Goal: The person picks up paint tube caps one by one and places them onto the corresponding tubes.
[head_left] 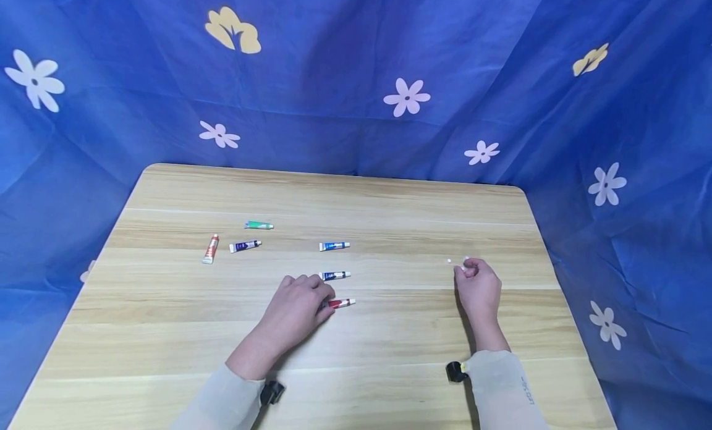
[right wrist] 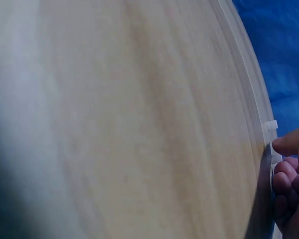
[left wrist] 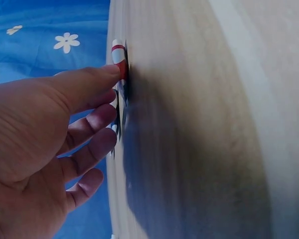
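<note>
Pinches red tube (head_left: 340,304) by its rear with left hand (head_left: 295,312), seemingly to leave its white end free, and curls right hand (head_left: 481,289) by white bits (head_left: 449,261), cannot tell if gripping any.

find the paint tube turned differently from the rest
The orange-red tube, leftmost of the six: it lies nearly front to back, while the other five lie roughly left to right.

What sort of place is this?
Likely a makeshift recording booth: a wood-grain table enclosed by flowered blue fabric, with black devices worn at both wrists.
</note>
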{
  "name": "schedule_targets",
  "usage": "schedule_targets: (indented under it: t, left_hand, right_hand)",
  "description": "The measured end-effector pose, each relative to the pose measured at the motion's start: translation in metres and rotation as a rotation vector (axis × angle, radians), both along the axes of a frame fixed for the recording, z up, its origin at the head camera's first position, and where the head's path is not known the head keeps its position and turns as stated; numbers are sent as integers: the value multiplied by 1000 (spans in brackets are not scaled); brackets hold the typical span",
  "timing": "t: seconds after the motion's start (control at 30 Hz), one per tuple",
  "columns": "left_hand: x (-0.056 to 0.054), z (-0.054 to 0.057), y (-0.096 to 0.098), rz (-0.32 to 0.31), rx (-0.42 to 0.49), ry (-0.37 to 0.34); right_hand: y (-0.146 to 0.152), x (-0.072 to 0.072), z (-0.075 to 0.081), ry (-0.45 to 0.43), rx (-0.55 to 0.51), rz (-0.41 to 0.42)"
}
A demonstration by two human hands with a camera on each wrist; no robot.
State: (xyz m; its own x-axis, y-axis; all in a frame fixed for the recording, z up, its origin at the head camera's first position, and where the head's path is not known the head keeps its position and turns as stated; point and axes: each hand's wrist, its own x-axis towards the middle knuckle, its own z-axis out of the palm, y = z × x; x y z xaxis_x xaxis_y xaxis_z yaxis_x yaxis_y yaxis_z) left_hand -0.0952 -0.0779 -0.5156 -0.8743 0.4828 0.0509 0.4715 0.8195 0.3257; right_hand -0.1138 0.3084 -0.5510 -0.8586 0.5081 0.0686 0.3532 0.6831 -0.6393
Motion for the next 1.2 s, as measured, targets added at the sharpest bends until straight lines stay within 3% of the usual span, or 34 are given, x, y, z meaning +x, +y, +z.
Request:
schedule_targets:
  t: [0.43,0.7,1.2]
  left_hand:
    - [-10,3,-25,71,-21,-24]
    - [-21,15,-54,137,-13,-17]
    - [-40,17,-114,271,62,-23]
  right_hand:
    - [-3,-2,3,-22,69,13]
    - [-9,-2,9,-42,-26,-27]
    - [-33,-1,16,49,-197,-21]
